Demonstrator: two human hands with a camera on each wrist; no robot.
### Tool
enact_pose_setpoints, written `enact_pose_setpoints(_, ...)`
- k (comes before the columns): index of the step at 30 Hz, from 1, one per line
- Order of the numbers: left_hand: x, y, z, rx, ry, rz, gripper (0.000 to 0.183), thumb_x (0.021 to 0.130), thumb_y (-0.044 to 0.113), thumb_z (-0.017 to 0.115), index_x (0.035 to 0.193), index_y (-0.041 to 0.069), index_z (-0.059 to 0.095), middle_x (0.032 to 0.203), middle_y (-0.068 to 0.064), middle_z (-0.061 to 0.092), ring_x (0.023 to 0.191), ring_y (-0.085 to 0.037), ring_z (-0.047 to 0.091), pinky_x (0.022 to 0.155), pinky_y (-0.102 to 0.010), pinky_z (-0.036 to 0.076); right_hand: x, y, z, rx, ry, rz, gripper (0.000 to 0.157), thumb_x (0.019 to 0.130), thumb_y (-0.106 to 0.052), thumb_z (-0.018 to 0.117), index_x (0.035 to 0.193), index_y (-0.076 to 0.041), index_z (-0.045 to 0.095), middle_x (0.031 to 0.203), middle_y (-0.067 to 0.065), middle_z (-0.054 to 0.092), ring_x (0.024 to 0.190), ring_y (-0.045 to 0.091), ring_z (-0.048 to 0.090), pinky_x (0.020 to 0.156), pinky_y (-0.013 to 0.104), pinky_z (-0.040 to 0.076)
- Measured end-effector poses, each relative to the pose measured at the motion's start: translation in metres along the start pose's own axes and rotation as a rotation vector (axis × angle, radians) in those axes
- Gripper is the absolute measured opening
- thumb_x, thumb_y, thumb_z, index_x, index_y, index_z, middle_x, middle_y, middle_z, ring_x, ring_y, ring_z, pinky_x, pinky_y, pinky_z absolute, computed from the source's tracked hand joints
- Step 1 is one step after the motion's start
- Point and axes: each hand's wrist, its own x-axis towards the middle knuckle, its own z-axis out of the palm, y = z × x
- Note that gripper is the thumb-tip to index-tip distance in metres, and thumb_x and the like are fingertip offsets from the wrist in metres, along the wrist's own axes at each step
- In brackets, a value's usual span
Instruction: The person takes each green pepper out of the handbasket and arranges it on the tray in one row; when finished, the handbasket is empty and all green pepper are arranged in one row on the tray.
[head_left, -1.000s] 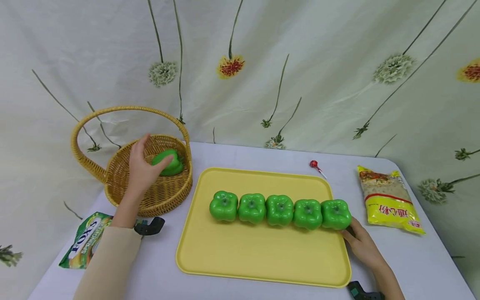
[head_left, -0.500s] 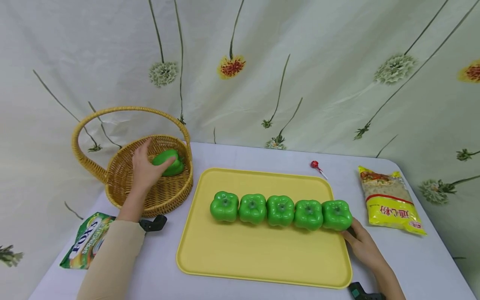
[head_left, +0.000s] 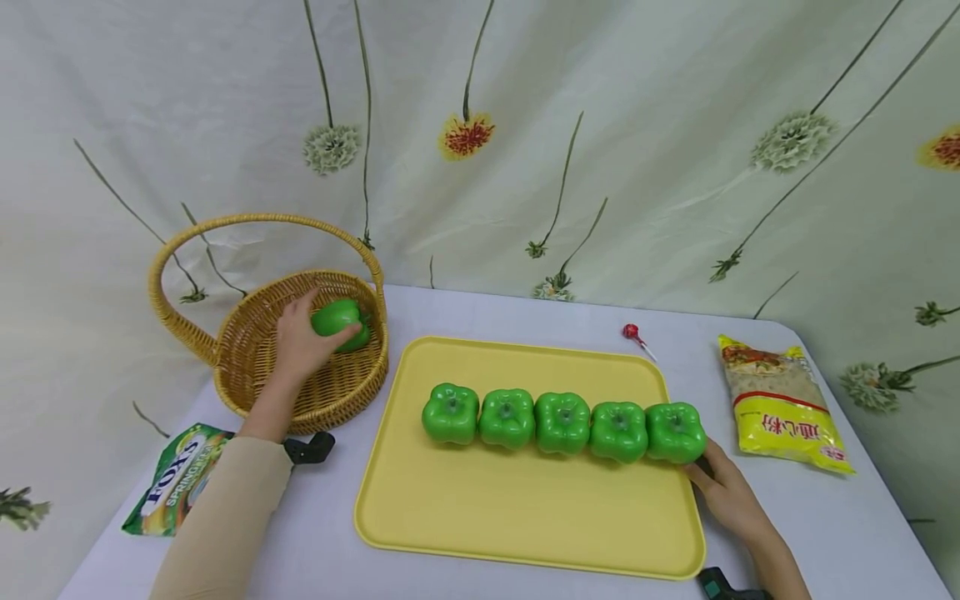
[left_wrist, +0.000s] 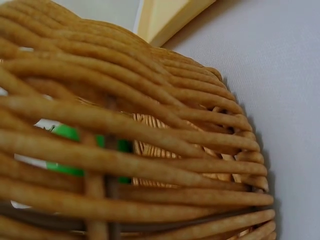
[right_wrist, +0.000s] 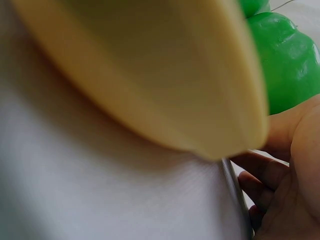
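In the head view, my left hand [head_left: 303,340] reaches into the wicker basket [head_left: 341,406] at the left. Its thumb and fingers lie round a green bell pepper [head_left: 339,320], the fingers at its left side and the thumb across its front. Through the weave, the left wrist view shows part of that pepper [left_wrist: 66,150]; the hand is hidden there. My right hand [head_left: 729,493] holds the right rim of the yellow tray [head_left: 525,508], beside the last pepper [head_left: 675,432] of a row. In the right wrist view its thumb and fingers [right_wrist: 262,169] meet the tray's edge [right_wrist: 235,145].
Several green bell peppers [head_left: 562,422] line up across the tray. A red lollipop [head_left: 631,332] lies behind it, a yellow food bag [head_left: 783,404] to its right. A green Fox's packet [head_left: 176,475] lies under the left forearm. The basket's tall handle [head_left: 262,218] arches over its opening.
My left hand has moved slightly right and down, closer round the pepper in the basket. The right hand and the row of peppers have stayed in place.
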Motion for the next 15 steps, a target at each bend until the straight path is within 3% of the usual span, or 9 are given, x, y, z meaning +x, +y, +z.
enact_pose_setpoints(9,0.0008,-0.0015,0.0009,0.068,-0.062,-0.008,0.094,0.086,0.032,0.074,0.154,0.0,0.018,0.154,-0.034,0.02,0.14,-0.055,0.017,0.108,-0.068,0.025,0.0004,-0.0003,-0.0001,0.003,-0.01,0.003,0.056,0.1,-0.006,0.047,0.148,0.012,0.024,0.15,0.038,0.025,0.139,0.057,0.019,0.108,0.071,0.02)
enact_pose_setpoints(15,0.0023,-0.0071,0.0043,0.122,-0.053,0.052,0.081,0.086,0.027,0.074,0.148,-0.005,0.032,0.144,-0.035,0.036,0.129,-0.052,0.033,0.103,-0.064,0.03,0.0006,-0.0009,0.0002,0.002,-0.01,0.003,0.056,0.101,-0.008,0.047,0.148,0.012,0.024,0.15,0.038,0.025,0.139,0.057,0.019,0.108,0.071,0.02)
